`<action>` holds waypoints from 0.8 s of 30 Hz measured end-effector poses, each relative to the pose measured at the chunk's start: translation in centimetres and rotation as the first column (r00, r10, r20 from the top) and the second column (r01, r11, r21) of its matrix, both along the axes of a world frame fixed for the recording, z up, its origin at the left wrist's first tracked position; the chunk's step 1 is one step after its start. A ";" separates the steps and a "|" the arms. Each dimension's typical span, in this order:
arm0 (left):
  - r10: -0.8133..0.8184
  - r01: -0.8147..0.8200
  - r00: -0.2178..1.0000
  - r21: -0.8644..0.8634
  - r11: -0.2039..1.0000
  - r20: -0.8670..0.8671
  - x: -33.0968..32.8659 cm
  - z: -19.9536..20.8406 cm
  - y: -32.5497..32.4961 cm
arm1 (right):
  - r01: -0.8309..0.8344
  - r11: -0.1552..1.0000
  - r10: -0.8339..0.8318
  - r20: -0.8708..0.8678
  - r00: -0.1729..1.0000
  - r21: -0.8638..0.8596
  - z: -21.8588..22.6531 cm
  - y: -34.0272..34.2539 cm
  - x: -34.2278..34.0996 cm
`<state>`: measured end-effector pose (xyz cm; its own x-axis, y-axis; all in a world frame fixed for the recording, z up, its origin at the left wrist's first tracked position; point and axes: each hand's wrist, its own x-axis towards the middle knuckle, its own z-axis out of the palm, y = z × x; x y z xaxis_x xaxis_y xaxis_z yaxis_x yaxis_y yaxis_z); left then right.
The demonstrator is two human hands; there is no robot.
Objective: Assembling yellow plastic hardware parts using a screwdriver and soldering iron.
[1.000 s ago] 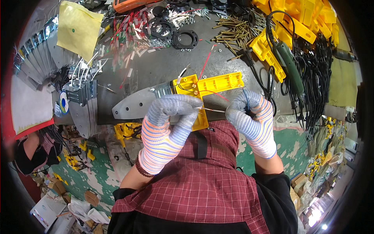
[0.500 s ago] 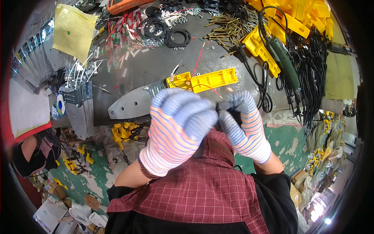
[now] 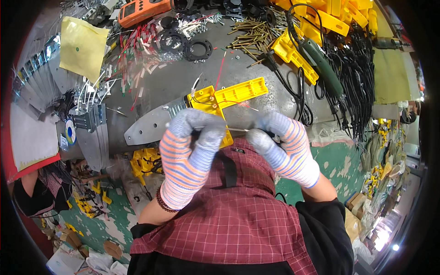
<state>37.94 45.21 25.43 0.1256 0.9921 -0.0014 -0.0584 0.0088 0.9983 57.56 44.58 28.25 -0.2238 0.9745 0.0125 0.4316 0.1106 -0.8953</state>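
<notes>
My left hand (image 3: 185, 158), in a striped knit glove, is closed with thumb and fingers pinching a thin pale wire-like strand (image 3: 236, 129). The strand runs across to my right hand (image 3: 288, 156), gloved alike, whose thumb and finger close on its other end. Motion smears the right fingertips, and something dark shows beside them. Just beyond my hands lies a yellow plastic handle housing (image 3: 243, 93), joined to a grey flat metal plate (image 3: 149, 124) with rounded holes. A red wire (image 3: 221, 71) and a white-sleeved lead stick out of the housing.
Black rings (image 3: 198, 49), red-and-white leads (image 3: 137, 50) and brass-coloured screws (image 3: 252, 39) cover the far bench. A green corded tool (image 3: 323, 66) lies right, near yellow housings (image 3: 334, 20) and black cables (image 3: 355, 82). Metal plates (image 3: 94, 137) stand left, below a yellow paper (image 3: 83, 48).
My hands have drawn apart from their close position, the left moving left and down, and the thin strand now shows stretched between them. More of the yellow housing is uncovered. The view has shifted slightly.
</notes>
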 end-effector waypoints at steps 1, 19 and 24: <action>0.043 -0.043 0.999 0.008 0.999 -0.028 -0.2 -0.1 0.0 | 0.004 0.997 -0.007 -0.037 0.999 -0.081 -0.3 -0.5 0.8; 0.016 0.069 0.906 0.184 0.980 -0.422 -10.7 -3.2 -4.5 | -0.229 0.938 -0.007 0.673 0.740 0.261 -5.0 1.2 -3.9; 0.226 -0.163 0.963 0.355 0.921 -0.145 -6.8 -4.2 -1.7 | -0.260 0.932 0.010 0.697 0.717 0.254 -5.6 1.4 -5.1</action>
<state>31.19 43.54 21.28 -0.0406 0.9421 0.3328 0.1552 -0.3231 0.9336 52.43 45.97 22.67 -0.4216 0.9013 0.0998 0.8597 0.4323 -0.2721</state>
